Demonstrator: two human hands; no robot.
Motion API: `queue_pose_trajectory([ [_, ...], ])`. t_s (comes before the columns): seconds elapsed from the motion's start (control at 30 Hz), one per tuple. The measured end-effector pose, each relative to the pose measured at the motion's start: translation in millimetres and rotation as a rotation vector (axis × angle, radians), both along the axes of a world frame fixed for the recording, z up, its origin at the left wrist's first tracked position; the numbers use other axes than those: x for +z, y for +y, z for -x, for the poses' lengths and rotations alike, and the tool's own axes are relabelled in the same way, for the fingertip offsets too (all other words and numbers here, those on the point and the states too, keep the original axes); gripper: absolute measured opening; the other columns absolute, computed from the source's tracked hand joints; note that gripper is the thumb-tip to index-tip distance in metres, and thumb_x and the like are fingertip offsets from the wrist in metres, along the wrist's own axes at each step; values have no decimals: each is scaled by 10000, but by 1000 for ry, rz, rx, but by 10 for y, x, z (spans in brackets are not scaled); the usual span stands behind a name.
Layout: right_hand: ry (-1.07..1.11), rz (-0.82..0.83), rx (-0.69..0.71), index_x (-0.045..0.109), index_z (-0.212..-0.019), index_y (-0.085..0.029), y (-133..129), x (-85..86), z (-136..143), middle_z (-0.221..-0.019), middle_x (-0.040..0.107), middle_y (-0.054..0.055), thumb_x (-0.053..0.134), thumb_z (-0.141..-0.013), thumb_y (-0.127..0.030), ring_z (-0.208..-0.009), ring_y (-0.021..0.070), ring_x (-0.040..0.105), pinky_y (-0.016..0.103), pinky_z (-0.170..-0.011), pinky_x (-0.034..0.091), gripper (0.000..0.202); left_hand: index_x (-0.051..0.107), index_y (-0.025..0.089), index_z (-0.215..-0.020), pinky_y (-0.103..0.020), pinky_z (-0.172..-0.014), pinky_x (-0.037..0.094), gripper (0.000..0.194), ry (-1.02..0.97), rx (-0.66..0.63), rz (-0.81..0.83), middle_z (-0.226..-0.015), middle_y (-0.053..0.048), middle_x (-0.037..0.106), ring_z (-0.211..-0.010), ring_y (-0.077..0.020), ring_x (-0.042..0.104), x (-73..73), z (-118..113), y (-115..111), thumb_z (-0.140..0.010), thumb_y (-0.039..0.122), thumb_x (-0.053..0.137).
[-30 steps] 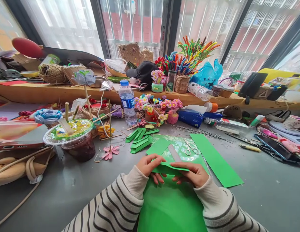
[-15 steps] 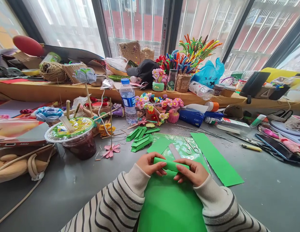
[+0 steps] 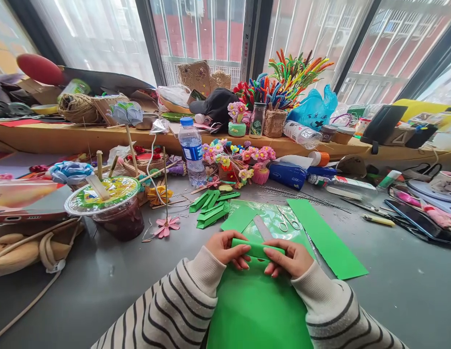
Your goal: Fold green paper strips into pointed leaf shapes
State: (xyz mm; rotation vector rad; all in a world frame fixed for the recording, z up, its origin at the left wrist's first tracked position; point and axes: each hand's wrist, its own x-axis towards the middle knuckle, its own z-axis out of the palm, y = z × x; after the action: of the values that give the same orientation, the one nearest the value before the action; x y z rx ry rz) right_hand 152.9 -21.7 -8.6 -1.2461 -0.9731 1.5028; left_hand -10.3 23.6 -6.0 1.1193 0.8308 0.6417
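Note:
Between my two hands is a folded strip of green paper [image 3: 257, 249], held level. My left hand [image 3: 227, 249] pinches its left end with the thumb in front. Its right end is gripped by my right hand [image 3: 289, 257] in the same way. Beneath the hands lies a large green sheet [image 3: 260, 305]. Just beyond them are a ruler [image 3: 262, 228], a pair of scissors [image 3: 286, 220] and a smaller green paper piece [image 3: 240, 219]. A long green strip [image 3: 327, 240] lies to the right. Several folded green paper pieces [image 3: 213, 213] are piled at the back left.
A lidded drink cup [image 3: 112, 213] and a pink paper flower [image 3: 166, 227] stand or lie to the left. Behind are a water bottle [image 3: 192, 155], crocheted flowers [image 3: 243, 160] and a tissue pack [image 3: 288, 173]. A phone [image 3: 418, 220] and a cutter [image 3: 378, 220] are at right.
Both hands keep hold of the folded paper in nearly the same place. My right fingertips have shifted slightly beneath it; the view has moved a little.

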Motion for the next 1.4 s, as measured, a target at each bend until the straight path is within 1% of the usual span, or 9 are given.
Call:
queue_pose_trajectory([
  [0.23, -9, 20, 9, 520, -756, -80, -4, 15, -6, -372, 587, -3, 635, -552, -310, -381, 110, 574, 163, -365, 453, 329, 491, 87, -720, -176, -361, 437, 292, -2, 15, -22, -466, -13, 604, -389, -112, 560, 0, -1, 3, -534, 258, 639],
  [0.33, -3, 14, 19, 526, -715, -101, -27, 16, 5, -496, 622, 13, 636, -556, -311, -455, 136, 602, 186, -400, 467, 286, 485, 86, -733, -173, -367, 440, 298, -20, 29, -43, -458, -1, 592, -391, -110, 559, 26, 1, 3, -531, 240, 643],
  [0.47, 49, -24, 136, 534, -652, -122, -76, 41, 42, -552, 622, 20, 609, -581, -344, -525, 165, 611, 234, -470, 477, 245, 456, 104, -816, -170, -365, 439, 348, -65, 80, -110, -405, 56, 534, -381, -110, 554, 57, 1, -8, -541, 209, 640],
  [0.7, -202, -104, 294, 592, -602, -110, -72, 66, 50, -463, 544, -1, 477, -672, -421, -411, 105, 511, 201, -386, 380, 338, 475, 102, -827, -178, -385, 445, 334, -85, -103, -119, -479, 39, 542, -387, -92, 545, 40, -25, -48, -550, 200, 633],
  [0.83, -344, -238, 210, 613, -613, -105, -44, 25, 31, -430, 456, -22, 450, -692, -427, -402, 70, 384, 192, -377, 276, 369, 457, 106, -894, -176, -375, 420, 417, -65, 32, -159, -433, 61, 518, -374, -92, 532, 69, -89, -42, -536, 219, 641],
  [0.93, -309, -227, 167, 611, -651, -111, -36, 7, 31, -459, 467, -9, 418, -702, -451, -420, 81, 383, 205, -391, 281, 395, 470, 102, -774, -168, -356, 392, 363, -46, 118, -72, -402, 53, 525, -363, -89, 518, 84, -144, -35, -502, 253, 656],
  [1.1, -427, -275, 191, 565, -562, -120, -45, 30, 39, -420, 353, -42, 422, -697, -447, -408, 72, 342, 196, -377, 264, 381, 483, 103, -496, -169, -400, 395, 250, 28, 136, -40, -386, 35, 525, -362, -52, 476, 98, -170, -61, -489, 287, 651],
  [1.27, -426, -216, 79, 537, -540, -127, -68, 33, 75, -391, 400, -40, 447, -660, -479, -326, 76, 404, 189, -309, 314, 382, 474, 110, -475, -173, -413, 393, 249, 39, 108, -95, -395, 35, 522, -378, -52, 473, 80, -163, -111, -505, 296, 637],
  [1.4, -347, -229, -38, 526, -596, -139, -61, 36, 89, -405, 442, -46, 527, -613, -438, -332, 72, 422, 188, -315, 367, 300, 487, 101, -500, -171, -402, 373, 236, 103, 9, -135, -389, 38, 497, -375, -49, 458, 37, -174, -128, -518, 288, 631],
])
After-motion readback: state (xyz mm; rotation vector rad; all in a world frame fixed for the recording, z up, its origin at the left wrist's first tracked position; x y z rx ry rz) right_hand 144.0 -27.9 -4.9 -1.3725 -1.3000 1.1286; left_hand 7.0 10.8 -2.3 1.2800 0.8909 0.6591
